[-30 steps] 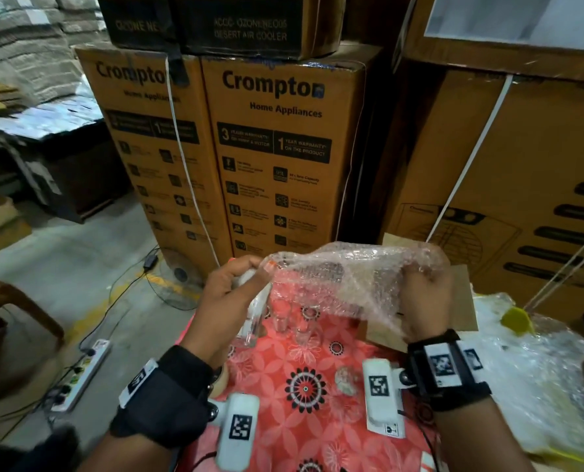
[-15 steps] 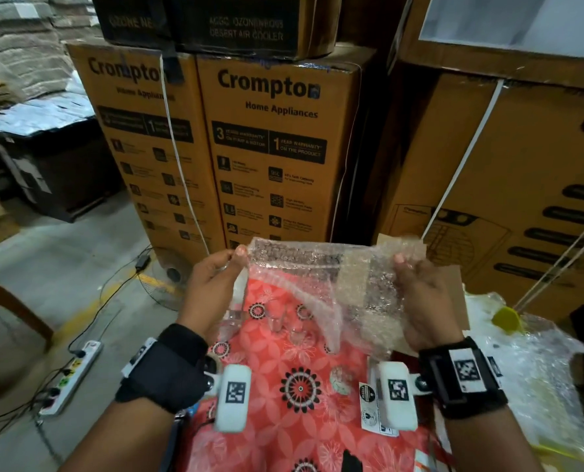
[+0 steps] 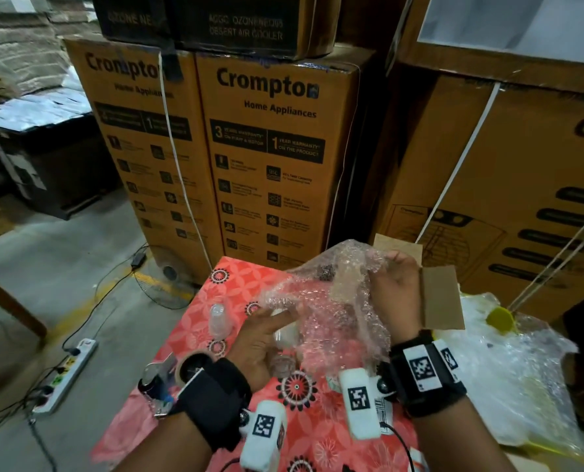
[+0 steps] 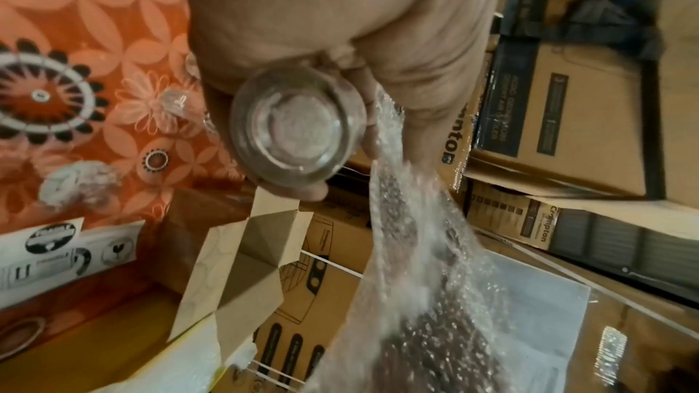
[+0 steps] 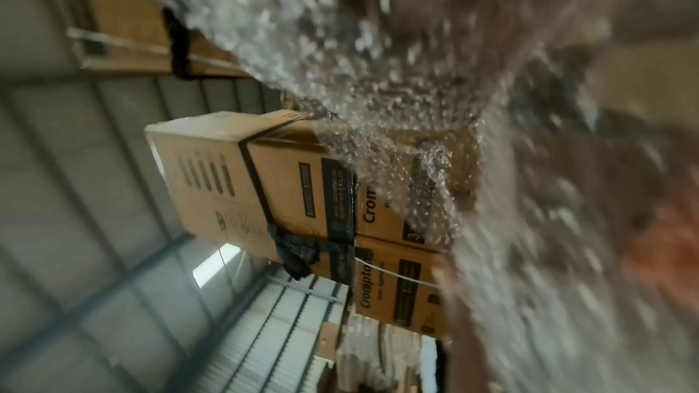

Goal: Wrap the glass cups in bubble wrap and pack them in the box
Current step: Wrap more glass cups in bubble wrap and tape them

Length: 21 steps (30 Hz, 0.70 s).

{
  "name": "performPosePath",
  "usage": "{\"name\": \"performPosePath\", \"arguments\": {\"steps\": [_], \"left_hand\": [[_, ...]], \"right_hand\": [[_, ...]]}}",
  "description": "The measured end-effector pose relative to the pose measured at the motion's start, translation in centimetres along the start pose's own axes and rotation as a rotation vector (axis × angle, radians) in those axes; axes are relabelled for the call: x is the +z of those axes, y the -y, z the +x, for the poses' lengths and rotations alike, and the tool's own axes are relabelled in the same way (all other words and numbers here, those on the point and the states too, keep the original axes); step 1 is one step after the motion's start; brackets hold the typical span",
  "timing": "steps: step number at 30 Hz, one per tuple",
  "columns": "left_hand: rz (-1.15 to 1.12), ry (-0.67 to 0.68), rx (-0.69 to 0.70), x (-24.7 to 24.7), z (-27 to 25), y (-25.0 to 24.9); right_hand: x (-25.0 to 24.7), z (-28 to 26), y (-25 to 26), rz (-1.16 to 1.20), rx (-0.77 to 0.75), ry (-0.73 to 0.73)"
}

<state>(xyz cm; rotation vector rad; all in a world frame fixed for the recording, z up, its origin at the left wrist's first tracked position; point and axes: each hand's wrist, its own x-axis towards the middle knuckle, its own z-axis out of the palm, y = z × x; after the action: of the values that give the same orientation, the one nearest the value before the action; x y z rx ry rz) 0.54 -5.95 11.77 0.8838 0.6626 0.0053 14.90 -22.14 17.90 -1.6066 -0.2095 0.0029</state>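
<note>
A glass cup [image 4: 299, 124] is gripped in the left hand [image 3: 263, 338]; the bubble wrap [image 3: 328, 301] above the surface [image 3: 229, 287] is pinched by the right hand [image 3: 394, 287].

Left hand [image 3: 261, 338]: low, palm turned inward, fingers curled round glass cup [image 4: 299, 124], thumb extended against bubble wrap [image 3: 331, 301]. Right hand [image 3: 391, 287]: raised higher, fingers bent, pinching upper edge of same sheet. Both forearms angled in from below; black straps on both wrists.
</note>
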Motion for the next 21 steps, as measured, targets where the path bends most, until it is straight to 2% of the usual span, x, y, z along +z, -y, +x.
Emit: {"name": "performPosePath", "arguments": {"steps": [3, 6, 10, 13, 15, 21], "left_hand": [[-0.025, 0.026, 0.018, -0.3, 0.6, 0.1], [0.003, 0.033, 0.077, -1.6, 0.2, -1.1], [0.104, 0.105, 0.147, -4.4, -0.1, -2.9], [0.202, 0.165, 0.146, -5.1, -0.4, -3.5], [0.236, 0.144, 0.152, -5.0, -0.5, -3.5], [0.295, -0.026, 0.095, -5.1, 0.8, -1.7]], "right_hand": [[-1.3, 0.6, 0.2, -0.037, 0.088, 0.021], [-4.7, 2.0, 0.8, -0.083, 0.146, 0.024], [-9.0, 4.2, 0.6, -0.025, 0.214, -0.015], [-9.0, 3.5, 0.7, -0.129, 0.213, 0.071], [-8.8, 2.7, 0.6, -0.125, 0.212, 0.090], [-8.1, 1.5, -2.4, 0.005, 0.416, 0.055]]}}
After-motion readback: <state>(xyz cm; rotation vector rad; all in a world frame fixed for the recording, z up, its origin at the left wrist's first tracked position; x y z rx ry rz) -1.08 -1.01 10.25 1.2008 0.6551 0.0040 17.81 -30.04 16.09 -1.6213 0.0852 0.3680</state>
